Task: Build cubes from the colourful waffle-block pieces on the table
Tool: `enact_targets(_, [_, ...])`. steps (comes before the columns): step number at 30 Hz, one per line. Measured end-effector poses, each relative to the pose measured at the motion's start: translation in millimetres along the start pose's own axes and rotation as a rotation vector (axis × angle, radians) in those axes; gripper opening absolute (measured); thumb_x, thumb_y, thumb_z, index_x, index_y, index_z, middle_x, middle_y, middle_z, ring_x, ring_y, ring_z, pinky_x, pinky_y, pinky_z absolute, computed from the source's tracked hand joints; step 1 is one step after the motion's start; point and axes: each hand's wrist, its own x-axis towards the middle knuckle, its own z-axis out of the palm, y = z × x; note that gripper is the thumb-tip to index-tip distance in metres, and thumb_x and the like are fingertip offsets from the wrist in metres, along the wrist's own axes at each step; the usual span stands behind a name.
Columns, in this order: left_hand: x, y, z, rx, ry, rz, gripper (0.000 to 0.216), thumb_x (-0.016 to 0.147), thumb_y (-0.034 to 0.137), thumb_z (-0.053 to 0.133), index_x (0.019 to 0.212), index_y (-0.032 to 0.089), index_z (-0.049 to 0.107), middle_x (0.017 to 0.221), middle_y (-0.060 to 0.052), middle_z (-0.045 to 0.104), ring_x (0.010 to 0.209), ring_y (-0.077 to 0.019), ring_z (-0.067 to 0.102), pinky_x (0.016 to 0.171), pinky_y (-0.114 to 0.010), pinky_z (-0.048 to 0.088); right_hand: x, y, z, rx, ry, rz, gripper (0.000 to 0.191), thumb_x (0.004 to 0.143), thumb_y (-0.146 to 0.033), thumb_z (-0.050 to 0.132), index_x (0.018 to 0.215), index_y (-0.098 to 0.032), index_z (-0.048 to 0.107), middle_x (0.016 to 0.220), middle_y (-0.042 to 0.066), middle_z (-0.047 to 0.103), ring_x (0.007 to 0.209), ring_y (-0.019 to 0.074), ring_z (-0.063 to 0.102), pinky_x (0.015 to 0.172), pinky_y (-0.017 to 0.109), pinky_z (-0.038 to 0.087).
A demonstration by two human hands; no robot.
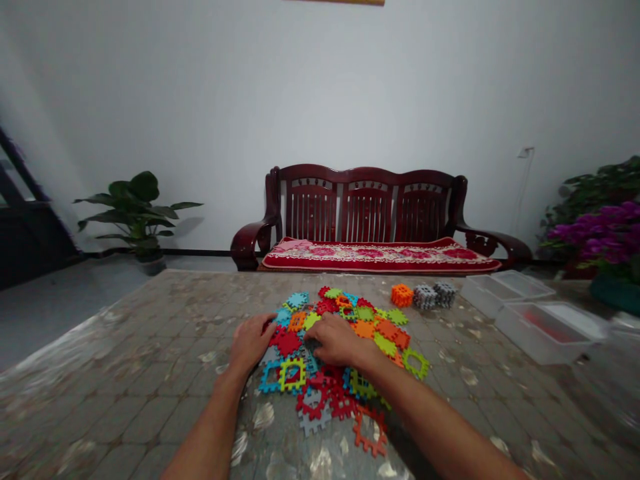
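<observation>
Interlocking plastic puzzle tiles with toothed edges lie in a loose pile, among them a red tile [289, 343], a lime square frame [293, 376] and an orange frame [370, 430]. At the pile's left edge rests my left hand [253, 341], its fingers slightly apart beside blue and red tiles, with nothing visible in them. My right hand [334, 339] reaches into the middle of the pile, fingers bent down and together. Its fingertips are close to a blue tile [311, 362]; what they pinch, if anything, is hidden.
Behind the pile stand an orange cube [401, 295] and two grey cubes [425, 297] built from tiles. Clear plastic boxes [550, 327] sit at the right, one with something red inside. A wooden bench [360, 207] is beyond the table [165, 347].
</observation>
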Motion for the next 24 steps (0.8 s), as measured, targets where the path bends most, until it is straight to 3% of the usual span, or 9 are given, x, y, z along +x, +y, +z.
enact_targets(12, [-2.8,5.2,-2.1,0.030,0.004,0.005,0.041,0.098,0.033,0.044,0.126,0.020,0.071,0.133,-0.011,0.072,0.126,-0.0247,0.062,0.115,-0.044,0.040,10.1,8.8,5.9,0.055,0.000,-0.032,0.028,0.076,-0.016,0.066,0.101,-0.026,0.075,0.094,0.002,0.074,0.090,0.0218,0.062,0.080,0.030,0.042])
enact_targets(18, [-2.6,3.9,-1.7,0.024,0.000,0.013,0.042,0.099,0.032,0.043,0.128,0.019,0.071,0.133,-0.011,0.072,0.127,-0.0256,0.062,0.115,-0.046,0.040,13.6,21.0,8.7,0.282,0.078,0.063,0.035,0.071,-0.023,0.079,0.106,-0.028,0.079,0.098,-0.001,0.076,0.097,0.0208,0.063,0.081,0.027,0.045])
enact_targets(24, [-2.1,3.5,-1.4,0.025,-0.003,0.015,0.042,0.099,0.032,0.043,0.127,0.019,0.071,0.133,-0.011,0.072,0.127,-0.0253,0.062,0.114,-0.044,0.040,3.5,36.2,11.7,0.574,0.232,0.200,0.015,0.075,-0.023,0.078,0.090,-0.023,0.082,0.087,-0.001,0.077,0.080,0.0163,0.068,0.072,0.025,0.047])
